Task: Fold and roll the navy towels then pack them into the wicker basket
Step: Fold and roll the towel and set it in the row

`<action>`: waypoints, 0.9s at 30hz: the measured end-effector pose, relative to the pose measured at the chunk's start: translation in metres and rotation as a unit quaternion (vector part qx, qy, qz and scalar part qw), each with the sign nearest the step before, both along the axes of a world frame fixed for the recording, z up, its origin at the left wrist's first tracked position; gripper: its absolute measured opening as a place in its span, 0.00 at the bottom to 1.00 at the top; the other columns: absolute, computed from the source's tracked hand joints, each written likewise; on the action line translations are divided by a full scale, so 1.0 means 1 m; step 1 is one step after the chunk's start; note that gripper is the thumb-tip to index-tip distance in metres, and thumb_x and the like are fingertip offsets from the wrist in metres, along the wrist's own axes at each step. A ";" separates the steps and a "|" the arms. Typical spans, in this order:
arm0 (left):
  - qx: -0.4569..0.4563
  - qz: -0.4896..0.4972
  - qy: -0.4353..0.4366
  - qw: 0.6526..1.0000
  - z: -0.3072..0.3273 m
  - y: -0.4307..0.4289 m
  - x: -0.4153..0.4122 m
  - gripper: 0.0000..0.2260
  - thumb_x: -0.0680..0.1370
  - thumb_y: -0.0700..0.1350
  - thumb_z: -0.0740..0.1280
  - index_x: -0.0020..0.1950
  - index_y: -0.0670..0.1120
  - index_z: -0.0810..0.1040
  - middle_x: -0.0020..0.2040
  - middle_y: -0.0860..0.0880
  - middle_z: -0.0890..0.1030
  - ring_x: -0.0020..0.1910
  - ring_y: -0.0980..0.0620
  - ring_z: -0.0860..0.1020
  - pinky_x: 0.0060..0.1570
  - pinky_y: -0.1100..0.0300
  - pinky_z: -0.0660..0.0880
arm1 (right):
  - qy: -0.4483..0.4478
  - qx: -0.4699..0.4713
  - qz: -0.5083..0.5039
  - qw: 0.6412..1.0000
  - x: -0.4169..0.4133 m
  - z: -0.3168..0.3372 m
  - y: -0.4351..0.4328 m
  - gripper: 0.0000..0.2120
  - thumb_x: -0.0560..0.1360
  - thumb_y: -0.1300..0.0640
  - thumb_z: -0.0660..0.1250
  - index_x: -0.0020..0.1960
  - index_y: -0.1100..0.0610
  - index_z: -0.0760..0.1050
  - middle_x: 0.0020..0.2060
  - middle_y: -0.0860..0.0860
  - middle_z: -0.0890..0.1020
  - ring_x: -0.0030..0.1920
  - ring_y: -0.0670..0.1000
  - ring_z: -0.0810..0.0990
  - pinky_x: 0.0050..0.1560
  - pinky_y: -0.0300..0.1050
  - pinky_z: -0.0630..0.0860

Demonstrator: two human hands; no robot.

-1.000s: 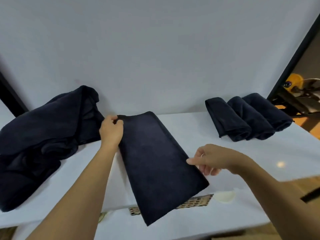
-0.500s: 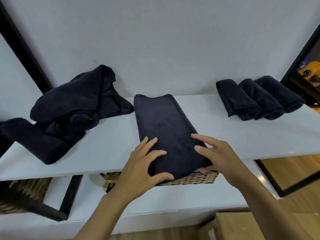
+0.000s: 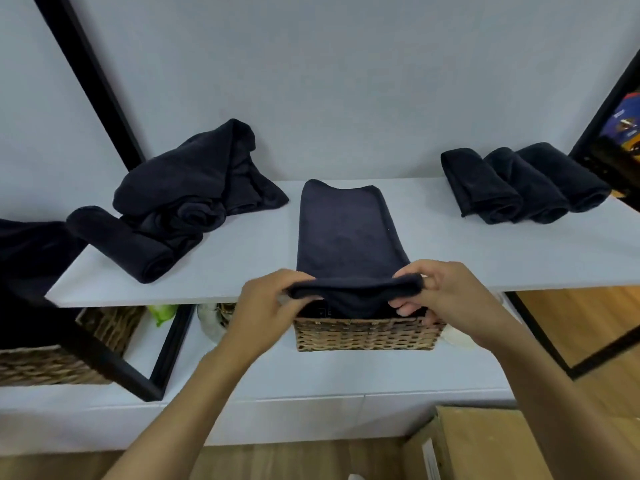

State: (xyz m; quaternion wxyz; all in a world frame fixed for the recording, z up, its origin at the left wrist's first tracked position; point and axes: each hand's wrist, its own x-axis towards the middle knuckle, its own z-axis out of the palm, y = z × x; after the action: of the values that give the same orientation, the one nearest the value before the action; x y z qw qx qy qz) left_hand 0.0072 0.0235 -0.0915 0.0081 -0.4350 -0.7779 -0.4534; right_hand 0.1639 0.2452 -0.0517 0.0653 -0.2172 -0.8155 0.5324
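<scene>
No legible text anywhere.

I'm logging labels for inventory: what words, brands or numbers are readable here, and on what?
No text can be read.
On the colourful object at the far right edge: print too blurred to read.
On the folded navy towel and the wicker basket: no lettering shows.
</scene>
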 end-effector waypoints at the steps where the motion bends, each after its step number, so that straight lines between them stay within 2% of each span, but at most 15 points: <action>1: 0.007 -0.002 -0.075 0.997 0.008 0.004 -0.001 0.05 0.75 0.44 0.72 0.50 0.52 0.84 0.44 0.58 0.85 0.45 0.63 0.80 0.45 0.73 0.72 | 0.003 0.015 -0.014 1.000 -0.002 0.001 0.001 0.02 0.76 0.58 0.70 0.48 0.53 0.80 0.34 0.51 0.85 0.34 0.50 0.84 0.32 0.38 0.74; 3: 0.003 -0.016 -0.174 0.985 0.019 0.010 -0.006 0.04 0.77 0.42 0.70 0.48 0.50 0.84 0.42 0.56 0.85 0.42 0.61 0.81 0.43 0.71 0.73 | 0.000 0.035 -0.041 0.999 -0.006 0.003 0.004 0.09 0.76 0.51 0.70 0.41 0.56 0.79 0.27 0.51 0.81 0.26 0.49 0.77 0.31 0.38 0.71; 5: 0.008 -0.014 -0.245 0.969 0.023 0.016 -0.011 0.05 0.79 0.44 0.68 0.49 0.46 0.84 0.44 0.52 0.86 0.45 0.55 0.83 0.45 0.66 0.77 | -0.020 0.028 -0.078 0.996 -0.011 0.001 0.011 0.20 0.75 0.47 0.70 0.32 0.59 0.72 0.23 0.51 0.75 0.25 0.48 0.70 0.31 0.40 0.68; 7: 0.000 -0.002 -0.297 0.955 0.021 0.023 -0.015 0.10 0.79 0.47 0.67 0.49 0.40 0.83 0.45 0.47 0.86 0.48 0.50 0.84 0.49 0.57 0.81 | -0.047 0.008 -0.104 0.993 -0.017 -0.002 0.016 0.23 0.75 0.45 0.69 0.30 0.58 0.66 0.22 0.51 0.70 0.25 0.48 0.66 0.30 0.40 0.66; 10: -0.020 0.049 -0.323 0.945 0.018 0.035 -0.018 0.18 0.78 0.51 0.68 0.46 0.34 0.79 0.43 0.41 0.84 0.42 0.47 0.81 0.46 0.53 0.78 | -0.105 0.029 -0.123 0.986 -0.028 -0.006 0.020 0.24 0.76 0.46 0.69 0.29 0.58 0.65 0.22 0.52 0.70 0.25 0.50 0.67 0.31 0.42 0.67; 12: -0.028 0.092 -0.331 0.939 0.019 0.044 -0.019 0.17 0.78 0.51 0.69 0.42 0.36 0.79 0.39 0.45 0.84 0.39 0.50 0.80 0.42 0.56 0.75 | -0.124 0.121 -0.130 0.976 -0.030 -0.008 0.020 0.22 0.76 0.45 0.68 0.32 0.60 0.72 0.26 0.53 0.76 0.28 0.52 0.74 0.35 0.45 0.72; 14: -0.050 0.123 -0.324 0.937 0.021 0.051 -0.021 0.14 0.77 0.52 0.69 0.40 0.41 0.81 0.40 0.48 0.84 0.42 0.50 0.81 0.41 0.57 0.77 | -0.056 0.250 -0.167 0.952 -0.027 -0.010 0.015 0.13 0.76 0.45 0.69 0.43 0.56 0.78 0.34 0.50 0.81 0.36 0.50 0.78 0.37 0.43 0.73; 15: -0.064 0.131 -0.315 0.938 0.021 0.053 -0.022 0.13 0.77 0.52 0.69 0.41 0.43 0.81 0.41 0.48 0.84 0.43 0.49 0.82 0.42 0.56 0.78 | 0.041 0.290 -0.176 0.940 -0.026 -0.010 0.007 0.08 0.76 0.48 0.69 0.47 0.53 0.79 0.35 0.47 0.81 0.37 0.47 0.78 0.38 0.40 0.73; 17: -0.084 0.140 -0.298 0.940 0.021 0.056 -0.025 0.13 0.77 0.52 0.69 0.43 0.43 0.82 0.42 0.47 0.84 0.45 0.48 0.81 0.45 0.52 0.78 | 0.222 0.391 -0.080 0.890 -0.027 -0.013 -0.006 0.04 0.77 0.54 0.69 0.50 0.51 0.81 0.40 0.44 0.83 0.40 0.44 0.79 0.42 0.39 0.75; 19: -0.096 0.143 -0.294 0.940 0.020 0.056 -0.029 0.11 0.77 0.51 0.70 0.43 0.43 0.82 0.43 0.46 0.84 0.45 0.46 0.81 0.46 0.50 0.79 | 0.221 0.512 0.083 0.826 -0.033 -0.029 -0.009 0.10 0.75 0.51 0.71 0.55 0.51 0.81 0.50 0.45 0.83 0.50 0.47 0.80 0.49 0.45 0.77; 21: -0.106 0.143 -0.294 0.939 0.020 0.056 -0.032 0.10 0.76 0.50 0.71 0.43 0.44 0.81 0.43 0.45 0.83 0.45 0.46 0.81 0.43 0.50 0.78 | 0.148 0.575 0.150 0.791 -0.041 -0.045 0.000 0.20 0.69 0.48 0.76 0.59 0.50 0.80 0.55 0.46 0.83 0.54 0.50 0.81 0.52 0.48 0.77; 23: -0.125 0.156 -0.261 0.945 0.020 0.057 -0.033 0.07 0.75 0.50 0.72 0.44 0.47 0.79 0.44 0.47 0.82 0.44 0.49 0.80 0.38 0.57 0.75 | 0.101 0.582 0.174 0.788 -0.049 -0.048 0.009 0.23 0.65 0.50 0.80 0.59 0.51 0.80 0.53 0.47 0.83 0.51 0.52 0.82 0.50 0.49 0.78; 24: -0.139 0.171 -0.205 0.953 0.019 0.056 -0.032 0.07 0.74 0.50 0.73 0.46 0.48 0.78 0.46 0.49 0.81 0.44 0.51 0.79 0.39 0.59 0.73 | 0.094 0.576 0.184 0.791 -0.052 -0.045 0.011 0.22 0.66 0.52 0.80 0.59 0.51 0.80 0.53 0.48 0.84 0.49 0.52 0.82 0.49 0.49 0.78; 26: -0.120 0.170 0.002 0.978 0.015 0.053 -0.026 0.08 0.74 0.51 0.72 0.48 0.50 0.77 0.49 0.53 0.78 0.48 0.52 0.75 0.46 0.59 0.70 | 0.084 0.555 0.202 0.803 -0.058 -0.034 0.013 0.18 0.71 0.56 0.75 0.60 0.51 0.80 0.52 0.48 0.84 0.49 0.53 0.81 0.51 0.50 0.77; 27: -0.106 0.129 0.110 0.980 0.014 0.051 -0.024 0.08 0.75 0.54 0.71 0.49 0.51 0.78 0.50 0.54 0.77 0.50 0.53 0.73 0.49 0.59 0.68 | 0.074 0.529 0.204 0.821 -0.061 -0.027 0.014 0.16 0.75 0.56 0.71 0.62 0.50 0.78 0.53 0.47 0.83 0.51 0.53 0.80 0.53 0.50 0.76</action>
State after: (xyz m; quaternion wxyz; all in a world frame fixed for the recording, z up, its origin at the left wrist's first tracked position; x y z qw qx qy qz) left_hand -0.0166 0.0743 -0.0777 0.1061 -0.3768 -0.8653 -0.3130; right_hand 0.1034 0.2592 -0.0786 0.1204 0.0622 -0.9901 0.0352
